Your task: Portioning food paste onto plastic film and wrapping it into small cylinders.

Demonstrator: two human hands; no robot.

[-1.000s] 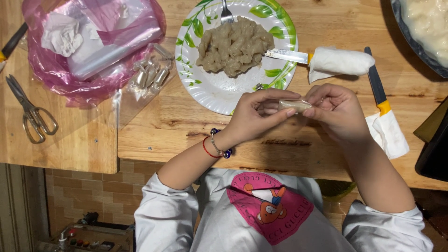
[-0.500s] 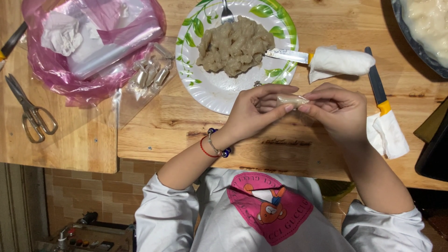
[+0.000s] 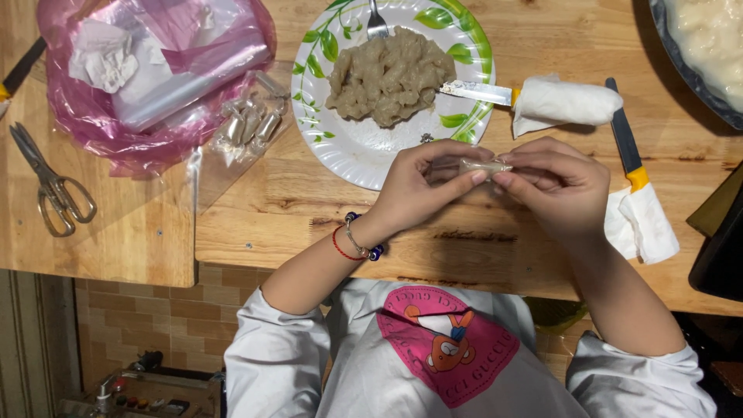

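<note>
Pinching one small translucent wrapped roll (image 3: 485,166) between left hand (image 3: 422,186) and right hand (image 3: 553,186), fingers (image 3: 480,177) pressed on its ends, just above counter (image 3: 433,248) edge, near one leaf-print paper plate (image 3: 348,147) with one meat-paste mound (image 3: 389,75) and one fork (image 3: 377,23). Two cloth-wrapped knives (image 3: 534,99), one pair of scissors (image 3: 53,186), one pink plastic bag (image 3: 147,70), several finished rolls (image 3: 249,122). Wooden counter, brick-tile wall (image 3: 139,325) below.

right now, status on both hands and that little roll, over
Left hand and right hand both pinch the small wrapped roll. Roll held above table edge, near plate of paste. Nothing in the way.
</note>
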